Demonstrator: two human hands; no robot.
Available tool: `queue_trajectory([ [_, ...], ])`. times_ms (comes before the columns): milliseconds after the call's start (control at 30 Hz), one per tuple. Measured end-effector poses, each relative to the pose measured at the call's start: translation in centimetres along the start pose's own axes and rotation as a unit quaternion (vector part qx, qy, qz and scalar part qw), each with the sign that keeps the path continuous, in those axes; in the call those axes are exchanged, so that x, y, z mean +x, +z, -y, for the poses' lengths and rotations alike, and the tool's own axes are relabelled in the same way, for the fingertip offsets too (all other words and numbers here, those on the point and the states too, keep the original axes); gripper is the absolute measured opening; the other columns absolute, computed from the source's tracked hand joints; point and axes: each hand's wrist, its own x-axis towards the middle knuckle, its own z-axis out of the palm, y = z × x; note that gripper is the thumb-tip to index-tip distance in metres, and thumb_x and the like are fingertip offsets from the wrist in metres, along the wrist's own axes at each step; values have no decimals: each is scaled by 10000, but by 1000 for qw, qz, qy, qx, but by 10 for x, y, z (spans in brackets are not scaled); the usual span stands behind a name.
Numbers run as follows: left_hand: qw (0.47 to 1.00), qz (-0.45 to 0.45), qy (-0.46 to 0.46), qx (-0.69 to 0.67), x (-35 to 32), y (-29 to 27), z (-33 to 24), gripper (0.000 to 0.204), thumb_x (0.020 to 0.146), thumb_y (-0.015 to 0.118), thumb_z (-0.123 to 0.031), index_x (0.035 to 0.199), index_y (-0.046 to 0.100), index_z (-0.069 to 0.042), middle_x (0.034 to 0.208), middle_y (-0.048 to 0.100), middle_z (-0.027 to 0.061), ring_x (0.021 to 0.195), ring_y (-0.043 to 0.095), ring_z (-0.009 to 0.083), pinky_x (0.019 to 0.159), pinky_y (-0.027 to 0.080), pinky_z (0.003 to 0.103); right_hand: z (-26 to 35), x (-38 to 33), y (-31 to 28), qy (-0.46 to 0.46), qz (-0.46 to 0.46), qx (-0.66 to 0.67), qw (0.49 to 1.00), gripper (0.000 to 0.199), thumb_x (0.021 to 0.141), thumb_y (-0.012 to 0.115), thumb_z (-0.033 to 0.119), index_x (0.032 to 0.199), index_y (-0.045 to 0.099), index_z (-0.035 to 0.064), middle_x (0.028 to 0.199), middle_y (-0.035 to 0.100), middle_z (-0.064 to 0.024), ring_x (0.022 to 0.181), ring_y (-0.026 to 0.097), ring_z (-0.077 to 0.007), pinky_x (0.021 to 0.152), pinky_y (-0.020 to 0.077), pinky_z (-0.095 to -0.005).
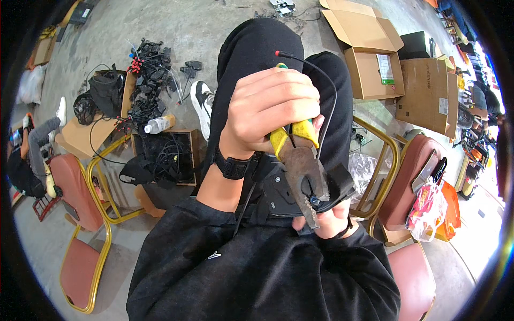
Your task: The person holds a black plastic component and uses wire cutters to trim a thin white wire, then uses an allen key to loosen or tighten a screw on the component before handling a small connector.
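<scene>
My left hand (270, 104), with a black watch on its wrist, is wrapped round the yellow handles of a pair of pliers (305, 170). The worn metal jaws point back toward my body. They lie over a small bolt (315, 201) on a black plastic device (276, 191); whether they grip it I cannot tell. From below, my right hand (331, 223) holds the device's right side, partly hidden by it and the pliers. A thin grey cable (333, 80) with a red tip loops up past my left hand.
A pile of black parts and cables (152, 80) lies on the floor at left, near a bottle (159, 124) and a wooden crate (194, 152). Cardboard boxes (423, 88) stand at right. Pink chairs (88, 267) flank me. Another person (27, 166) is at far left.
</scene>
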Motion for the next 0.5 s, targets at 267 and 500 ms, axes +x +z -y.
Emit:
queue_trajectory([
  [267, 1000, -14, -3, -1, -2, 1, 0, 172, 592, 696, -60, 705, 571, -25, 682, 585, 94, 640, 614, 250, 595, 498, 310, -2, 10, -3, -200, -62, -329, 921, 152, 797, 533, 130, 783, 597, -7, 833, 567, -121, 744, 518, -281, 668, 419, -369],
  [500, 1000, -20, 3, 0, -2, 1, 0, 164, 583, 691, -37, 694, 571, -20, 676, 584, 100, 626, 611, 252, 593, 499, 308, 7, -5, -1, 79, 60, 143, 985, 381, 932, 386, 250, 777, 612, -16, 773, 605, -81, 794, 549, -227, 747, 425, -341],
])
